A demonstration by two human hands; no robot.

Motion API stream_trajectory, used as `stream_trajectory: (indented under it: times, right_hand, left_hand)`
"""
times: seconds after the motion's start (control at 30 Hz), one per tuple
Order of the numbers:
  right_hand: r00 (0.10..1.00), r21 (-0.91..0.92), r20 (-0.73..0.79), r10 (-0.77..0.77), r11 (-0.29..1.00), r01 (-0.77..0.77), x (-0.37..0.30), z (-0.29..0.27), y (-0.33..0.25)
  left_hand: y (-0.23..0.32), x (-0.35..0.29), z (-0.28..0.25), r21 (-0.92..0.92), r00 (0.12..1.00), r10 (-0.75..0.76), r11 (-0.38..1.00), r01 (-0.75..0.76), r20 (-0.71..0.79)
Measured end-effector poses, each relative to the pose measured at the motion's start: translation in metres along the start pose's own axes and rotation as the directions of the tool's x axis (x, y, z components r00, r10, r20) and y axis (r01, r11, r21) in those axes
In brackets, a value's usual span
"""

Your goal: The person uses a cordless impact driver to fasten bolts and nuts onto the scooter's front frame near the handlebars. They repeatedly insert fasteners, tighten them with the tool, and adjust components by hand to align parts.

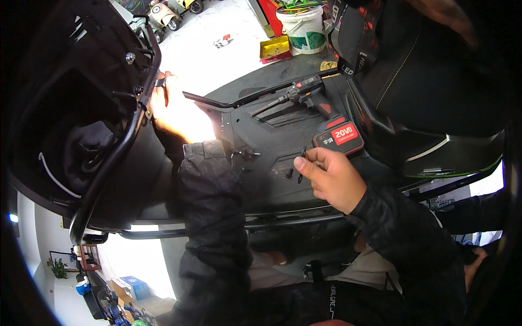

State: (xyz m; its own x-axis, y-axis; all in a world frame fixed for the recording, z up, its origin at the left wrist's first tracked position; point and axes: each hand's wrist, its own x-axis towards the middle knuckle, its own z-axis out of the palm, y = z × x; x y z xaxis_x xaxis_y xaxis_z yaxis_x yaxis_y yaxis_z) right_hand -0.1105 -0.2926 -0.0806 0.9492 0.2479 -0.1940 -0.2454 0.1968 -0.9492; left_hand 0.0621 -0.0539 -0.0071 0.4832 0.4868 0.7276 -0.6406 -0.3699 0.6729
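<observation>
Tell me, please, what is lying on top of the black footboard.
On the footboard lie a black-and-red cordless drill and some small loose parts. The surface directly beneath the drill is covered, and the right hand hides another patch.

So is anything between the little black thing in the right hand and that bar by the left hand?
Yes, the left hand lies across the line from the little black thing to the black bar, in this view.

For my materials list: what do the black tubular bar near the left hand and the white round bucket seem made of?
Black tubular bar: probably metal, painted satin, given its soft highlights. White round bucket: likely smooth plastic, given its lipped shape.
</observation>
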Motion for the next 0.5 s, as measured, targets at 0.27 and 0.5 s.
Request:
stream_trajectory:
  times: [0.27, 0.5]
  right_hand:
    - [0.999, -0.076, 0.039, 0.027, 0.997, -0.024, -0.006, 0.010, 0.002]
    - [0.999, -0.138, 0.046, -0.008, 0.990, 0.015, -0.002, 0.009, 0.004]
  left_hand:
    - [-0.013, 0.002, -0.007, -0.445, 0.986, -0.127, 0.881, 0.163, 0.111]
    - [-0.014, 0.006, -0.013, 0.317, 0.966, 0.191, 0.918, -0.238, 0.173]
